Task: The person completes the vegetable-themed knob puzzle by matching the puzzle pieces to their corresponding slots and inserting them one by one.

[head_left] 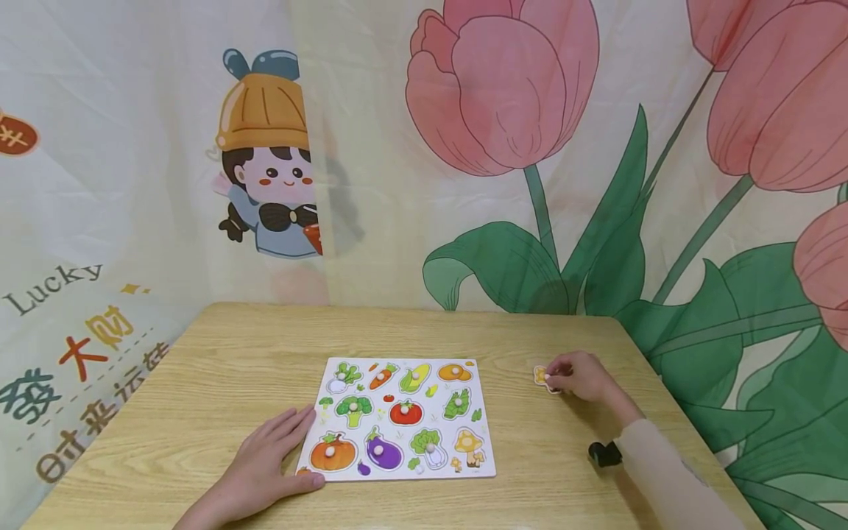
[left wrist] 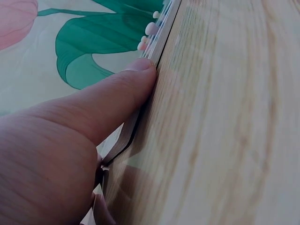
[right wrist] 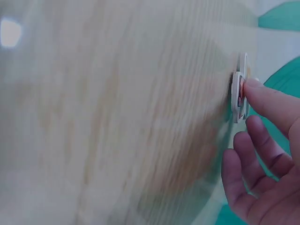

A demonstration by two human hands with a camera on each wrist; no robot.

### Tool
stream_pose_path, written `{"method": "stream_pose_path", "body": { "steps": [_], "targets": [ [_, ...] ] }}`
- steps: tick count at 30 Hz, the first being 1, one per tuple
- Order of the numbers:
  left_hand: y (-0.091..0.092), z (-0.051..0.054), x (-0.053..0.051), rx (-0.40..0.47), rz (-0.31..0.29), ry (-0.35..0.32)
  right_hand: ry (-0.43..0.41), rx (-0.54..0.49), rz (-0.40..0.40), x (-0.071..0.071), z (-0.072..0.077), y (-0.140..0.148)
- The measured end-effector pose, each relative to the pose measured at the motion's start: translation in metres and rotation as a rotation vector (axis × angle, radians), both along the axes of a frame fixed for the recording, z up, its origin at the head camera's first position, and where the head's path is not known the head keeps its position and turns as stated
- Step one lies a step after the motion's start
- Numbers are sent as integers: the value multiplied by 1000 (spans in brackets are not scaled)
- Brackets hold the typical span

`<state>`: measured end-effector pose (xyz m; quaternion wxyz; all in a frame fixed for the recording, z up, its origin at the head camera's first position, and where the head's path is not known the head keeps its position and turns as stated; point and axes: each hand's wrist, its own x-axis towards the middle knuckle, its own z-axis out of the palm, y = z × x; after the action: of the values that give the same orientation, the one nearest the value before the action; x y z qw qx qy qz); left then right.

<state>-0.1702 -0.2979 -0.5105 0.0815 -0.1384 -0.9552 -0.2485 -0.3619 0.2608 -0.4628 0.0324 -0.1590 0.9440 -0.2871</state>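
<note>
A white wooden knob puzzle board with vegetable pictures lies flat on the table. My left hand rests at its left side, fingers fairly straight along the edge, thumb at the near-left corner. In the left wrist view that thumb touches the board's edge. To the right of the board, my right hand pinches a small yellow-orange mushroom puzzle piece by its knob. The right wrist view shows this piece edge-on at the thumb, other fingers loosely bent; whether it touches the table I cannot tell.
Knobbed pieces such as the pumpkin, eggplant and tomato sit in the board. Its near-right mushroom spot shows no knob. Behind the wooden table hangs a printed curtain.
</note>
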Motion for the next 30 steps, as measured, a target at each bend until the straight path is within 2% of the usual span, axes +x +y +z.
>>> {"method": "stream_pose_path", "body": {
  "steps": [6,14,23,30],
  "targets": [
    [0,-1,0,1,-2,6,17,-25,-8,13,4,-14],
    [0,-1,1,2,1,-2,14,-59,0,39,13,-41],
    [0,0,1,-7,6,-10,13,-72,109,66,11,-66],
    [1,1,1,-1,4,-7,-42,-109,206,84,9,-88]
  ]
}}
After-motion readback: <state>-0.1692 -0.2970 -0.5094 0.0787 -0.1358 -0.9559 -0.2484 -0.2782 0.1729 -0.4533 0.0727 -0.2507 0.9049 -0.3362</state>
